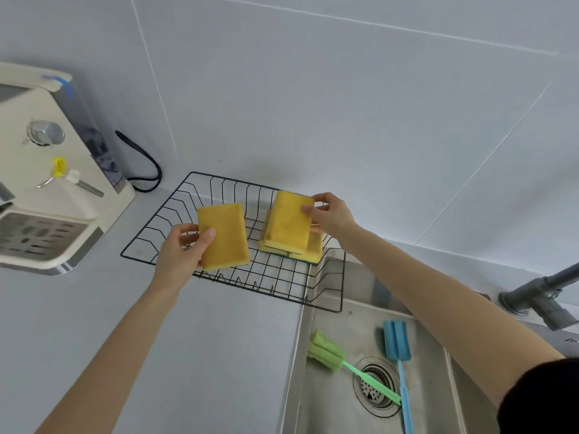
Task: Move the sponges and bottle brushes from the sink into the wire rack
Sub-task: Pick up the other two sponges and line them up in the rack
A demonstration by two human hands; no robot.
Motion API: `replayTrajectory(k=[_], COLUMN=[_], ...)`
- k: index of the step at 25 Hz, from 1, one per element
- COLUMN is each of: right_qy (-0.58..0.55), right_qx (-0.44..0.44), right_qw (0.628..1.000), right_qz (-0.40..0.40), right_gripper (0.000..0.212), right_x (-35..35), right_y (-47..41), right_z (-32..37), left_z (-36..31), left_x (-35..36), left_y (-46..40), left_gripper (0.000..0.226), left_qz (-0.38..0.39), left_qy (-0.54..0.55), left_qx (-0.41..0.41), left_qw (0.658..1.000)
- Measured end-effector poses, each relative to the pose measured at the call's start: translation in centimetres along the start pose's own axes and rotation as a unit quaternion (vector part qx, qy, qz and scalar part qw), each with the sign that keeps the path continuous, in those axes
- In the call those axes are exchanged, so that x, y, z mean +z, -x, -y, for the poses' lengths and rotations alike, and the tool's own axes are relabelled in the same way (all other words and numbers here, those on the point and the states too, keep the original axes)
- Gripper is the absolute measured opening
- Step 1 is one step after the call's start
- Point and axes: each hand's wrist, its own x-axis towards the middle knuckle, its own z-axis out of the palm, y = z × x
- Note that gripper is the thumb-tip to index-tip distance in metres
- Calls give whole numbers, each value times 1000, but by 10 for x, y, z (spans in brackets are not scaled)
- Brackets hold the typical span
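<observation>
Reaching over the counter, the left hand (180, 250) grips one yellow sponge (223, 235) by its left edge, thumb on top and fingers underneath, holding it above the front left part of the black wire rack (175, 200); held flat like this, it looks ready to be laid on the wires. Further right, the right hand (332, 216) pinches the far right corner of a second yellow sponge (289, 221), tilted up against a stack of sponges (313, 255) lying at the rack's right end. That grip at a corner probably lets the fingers set it on the pile and slip away cleanly. The stack appears to hold two sponges, possibly more, since the edges overlap; that makes at least four sponges, all at the rack.

The rack sits on the counter with its right front corner overhanging the steel sink (451, 380). Down in the basin lie two bottle brushes, not yet moved: a green bottle brush (326, 352) near the left wall, its handle crossing the drain (376, 386), and a blue bottle brush (397, 339) just right of it, handle pointing toward the front edge. No sponge is visible in the sink.
</observation>
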Motion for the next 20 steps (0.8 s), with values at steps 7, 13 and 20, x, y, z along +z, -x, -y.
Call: replayTrajectory(k=[7, 13, 20], right_qy=[15, 37, 191], right_qx=[45, 63, 5], right_qw=[998, 996, 979], right_qz=[29, 49, 67], right_gripper=[35, 36, 45], right_x=[57, 92, 104], right_y=[-53, -85, -89], right_z=[8, 8, -2], left_z=[11, 22, 28], left_x=[-5, -3, -3], left_y=[-39, -52, -60], left_gripper=[31, 21, 25], left_qz=[-25, -63, -78], left_qy=[-23, -32, -29], left_qx=[4, 16, 18], left_qw=[999, 997, 996])
